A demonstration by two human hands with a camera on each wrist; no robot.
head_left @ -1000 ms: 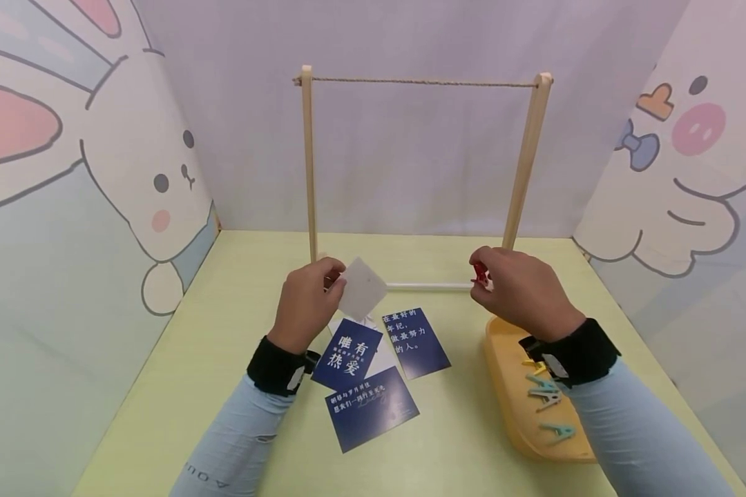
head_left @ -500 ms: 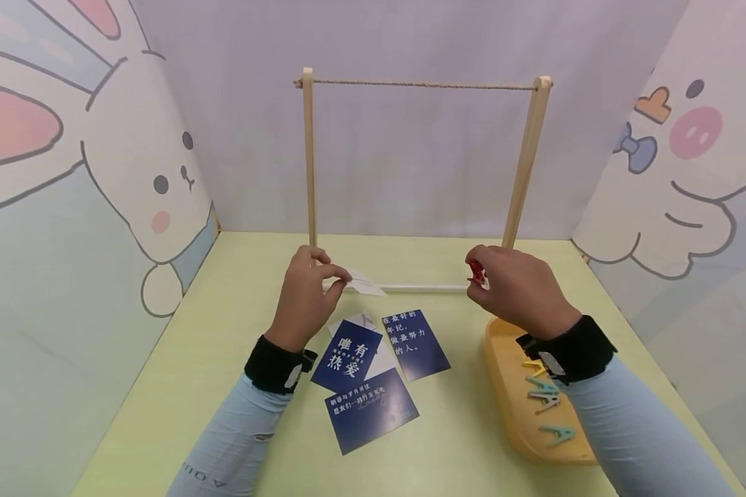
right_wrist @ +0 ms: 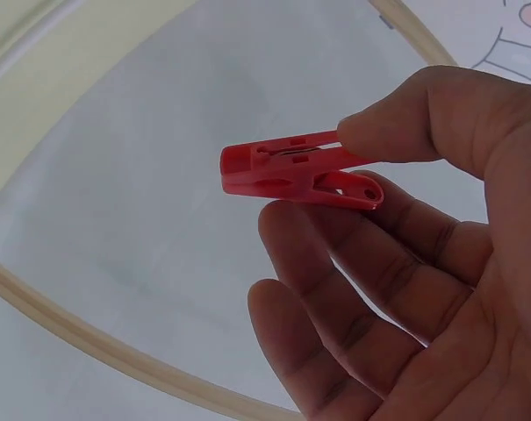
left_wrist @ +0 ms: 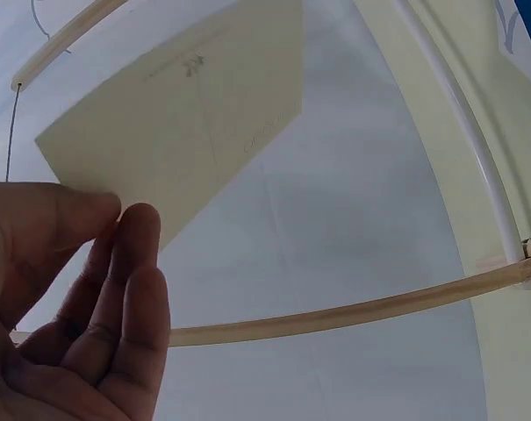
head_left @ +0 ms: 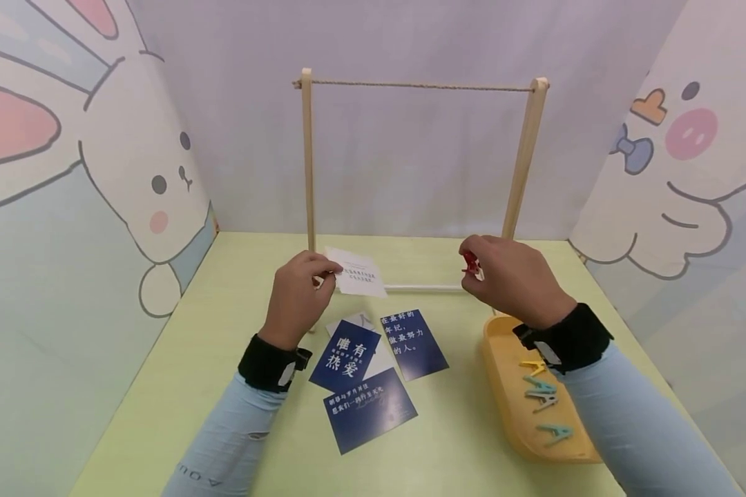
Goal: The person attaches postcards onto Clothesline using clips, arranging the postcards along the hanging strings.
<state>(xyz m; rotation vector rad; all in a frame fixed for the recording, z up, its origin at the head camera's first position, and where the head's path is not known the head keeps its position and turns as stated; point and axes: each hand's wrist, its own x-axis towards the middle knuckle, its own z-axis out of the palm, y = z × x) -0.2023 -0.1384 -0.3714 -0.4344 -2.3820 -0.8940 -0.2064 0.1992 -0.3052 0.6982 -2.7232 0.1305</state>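
Observation:
My left hand (head_left: 300, 293) pinches a white card (head_left: 357, 273) by its edge between thumb and fingers. Printed text shows on the card's face in the head view, while the left wrist view shows its other side with faint small marks. A red clothespin (right_wrist: 296, 167) is held between the thumb and fingers of my right hand (head_left: 512, 279); its jaws look closed in the right wrist view. Both hands are raised above the table, in front of a wooden frame (head_left: 523, 166) with a twine line (head_left: 419, 85) strung across its top.
Dark blue cards, among them a plain-text card (head_left: 413, 345) and a lower card (head_left: 370, 411), lie near the middle of the table (head_left: 161, 386), partly over a white one. A yellow tray (head_left: 503, 407) at the right holds several clothespins (head_left: 556, 433). A white bar (head_left: 423, 288) spans the frame's base.
The white card has turned in my left hand, from its blank side through edge-on to its printed side. The right hand, with the red clothespin, has shifted slightly up and left.

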